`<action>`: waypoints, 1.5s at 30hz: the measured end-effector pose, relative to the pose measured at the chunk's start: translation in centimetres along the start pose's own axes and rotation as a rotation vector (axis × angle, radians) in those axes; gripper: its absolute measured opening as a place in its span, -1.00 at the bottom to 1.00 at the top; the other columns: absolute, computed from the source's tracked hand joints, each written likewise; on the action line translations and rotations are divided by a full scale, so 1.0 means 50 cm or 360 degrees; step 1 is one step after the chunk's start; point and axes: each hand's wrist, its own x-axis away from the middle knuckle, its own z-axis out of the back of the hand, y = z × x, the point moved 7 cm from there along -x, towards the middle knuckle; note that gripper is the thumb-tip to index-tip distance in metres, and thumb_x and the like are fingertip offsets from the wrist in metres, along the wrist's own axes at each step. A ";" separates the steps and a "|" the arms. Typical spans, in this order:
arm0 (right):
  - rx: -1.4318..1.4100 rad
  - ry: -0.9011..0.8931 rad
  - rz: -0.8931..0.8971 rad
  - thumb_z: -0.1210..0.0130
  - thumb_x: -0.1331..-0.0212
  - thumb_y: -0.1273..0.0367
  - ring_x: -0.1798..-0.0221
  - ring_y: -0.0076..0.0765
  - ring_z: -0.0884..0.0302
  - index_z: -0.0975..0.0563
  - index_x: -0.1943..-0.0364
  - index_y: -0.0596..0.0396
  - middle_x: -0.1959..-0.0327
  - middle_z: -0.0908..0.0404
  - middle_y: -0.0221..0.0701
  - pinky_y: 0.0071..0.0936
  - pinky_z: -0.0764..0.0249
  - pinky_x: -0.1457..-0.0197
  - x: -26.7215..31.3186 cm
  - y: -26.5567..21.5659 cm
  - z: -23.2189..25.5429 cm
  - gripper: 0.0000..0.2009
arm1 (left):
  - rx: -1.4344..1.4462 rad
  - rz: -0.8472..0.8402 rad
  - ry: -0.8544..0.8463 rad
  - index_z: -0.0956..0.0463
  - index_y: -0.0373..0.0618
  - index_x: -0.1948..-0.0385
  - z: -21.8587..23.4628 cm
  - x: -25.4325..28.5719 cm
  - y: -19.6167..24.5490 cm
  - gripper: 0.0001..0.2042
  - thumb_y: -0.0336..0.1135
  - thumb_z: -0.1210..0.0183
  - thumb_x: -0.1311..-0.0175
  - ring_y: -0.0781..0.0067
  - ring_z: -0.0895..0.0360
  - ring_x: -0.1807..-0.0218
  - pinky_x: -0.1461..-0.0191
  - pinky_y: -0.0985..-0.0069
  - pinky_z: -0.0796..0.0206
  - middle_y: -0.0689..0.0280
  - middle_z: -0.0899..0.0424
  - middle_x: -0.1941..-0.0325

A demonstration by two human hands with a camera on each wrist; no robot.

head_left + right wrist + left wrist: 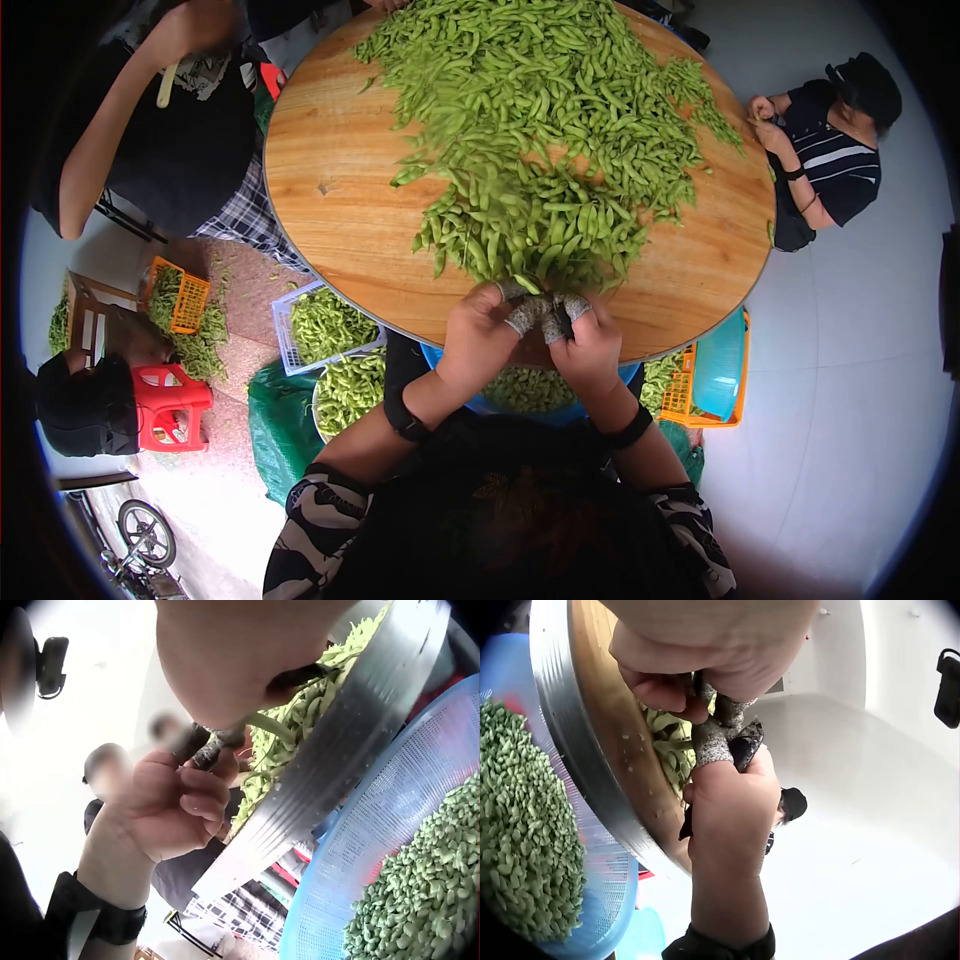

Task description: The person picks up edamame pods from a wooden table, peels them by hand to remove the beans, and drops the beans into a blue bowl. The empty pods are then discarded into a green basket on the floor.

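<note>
At the near edge of the round wooden table [330,215], my left hand [478,335] and right hand [592,350] meet, fingertips together. Grey speckled covers [530,317] wrap several fingertips and thumbs on both hands. Between the fingers they pinch a green edamame pod [271,727], partly hidden by the hands; its tip sticks out toward the table. A loose heap of edamame pods [540,215] spreads right up to the fingertips. Below the hands, under the table rim, sits a blue mesh basket [322,900] holding shelled green beans [427,885].
Pods fill a white-lilac crate [290,345] and a bowl at left, beside a green sack [280,420]. At right is an orange crate [680,395] with a teal basket [720,365]. People sit around the table; a red stool [172,408] stands at left.
</note>
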 end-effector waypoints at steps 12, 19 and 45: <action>-0.0086 -0.0215 -0.0275 -0.20 0.08 0.50 0.33 0.02 -0.56 -0.56 0.18 0.12 0.18 -0.58 -0.16 -0.25 -0.51 0.29 0.014 0.066 0.025 -0.71 | 0.1018 -0.0372 -0.0221 -0.40 -0.02 0.02 0.076 -0.015 0.170 -0.80 -0.43 0.01 -0.37 0.54 -0.44 0.57 0.52 0.67 -0.28 0.07 -0.62 0.16; 0.0196 -0.0082 -0.0211 -0.19 0.02 0.48 0.28 0.04 -0.53 -0.55 0.21 0.18 0.29 -0.54 -0.15 -0.23 -0.49 0.26 -0.050 0.070 0.059 -0.76 | 0.0770 0.0081 -0.0197 -0.41 -0.15 0.01 0.053 0.019 0.093 -0.80 -0.39 -0.02 -0.38 0.58 -0.45 0.53 0.51 0.67 -0.29 0.26 -0.59 0.30; -0.0960 -0.0911 -0.0808 -0.04 -0.17 0.48 0.35 -0.37 -0.58 -0.44 0.07 0.23 0.37 -0.58 -0.23 -0.45 -0.47 0.24 0.063 -0.018 -0.006 -0.76 | 0.0000 0.0008 -0.0447 -0.52 -0.24 0.12 0.019 0.074 -0.021 -0.84 -0.53 -0.04 -0.32 0.62 -0.51 0.14 -0.01 0.62 -0.34 0.37 -0.64 0.21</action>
